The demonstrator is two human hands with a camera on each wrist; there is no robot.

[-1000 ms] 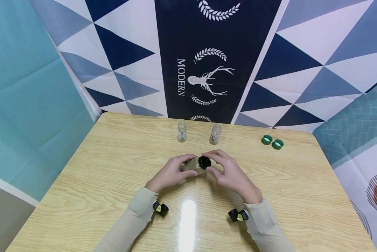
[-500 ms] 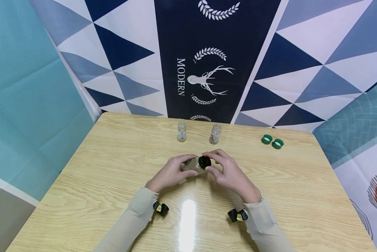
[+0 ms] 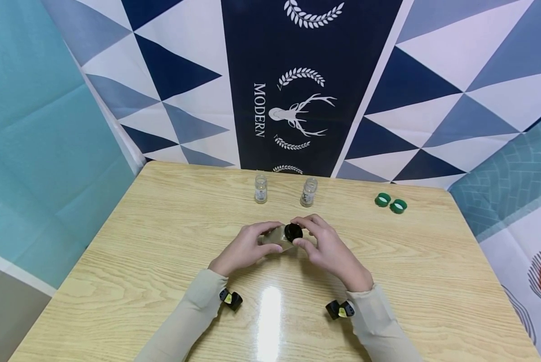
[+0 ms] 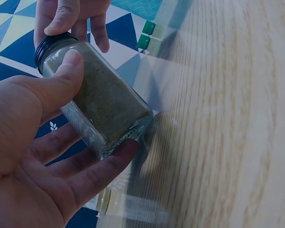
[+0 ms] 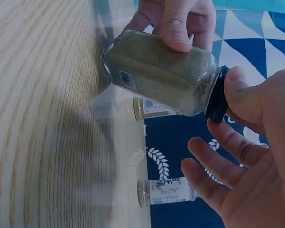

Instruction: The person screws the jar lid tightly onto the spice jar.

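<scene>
My left hand (image 3: 252,246) grips a square glass jar (image 4: 102,90) of brownish-green powder by its body, thumb on one face and fingers beneath. The jar is tilted, its black screw lid (image 5: 217,95) toward my right hand (image 3: 326,246). Thumb and forefinger of that hand pinch the lid's rim, while its other fingers spread apart from the glass, as the right wrist view shows. The lid sits on the jar's neck. A small barcode label (image 5: 127,79) shows on the jar. In the head view, the fingers partly cover the jar.
Two small clear labelled bottles, one on the left (image 3: 261,190) and one on the right (image 3: 309,193), stand uncapped beyond my hands. Two green caps (image 3: 382,200) lie at the back right of the wooden table (image 3: 161,216). Patterned cloth (image 3: 184,75) hangs behind.
My right hand has shifted very slightly at the lid, its wrist drifting a little left. My left hand, the jar, the bottles and the green caps stay in place.
</scene>
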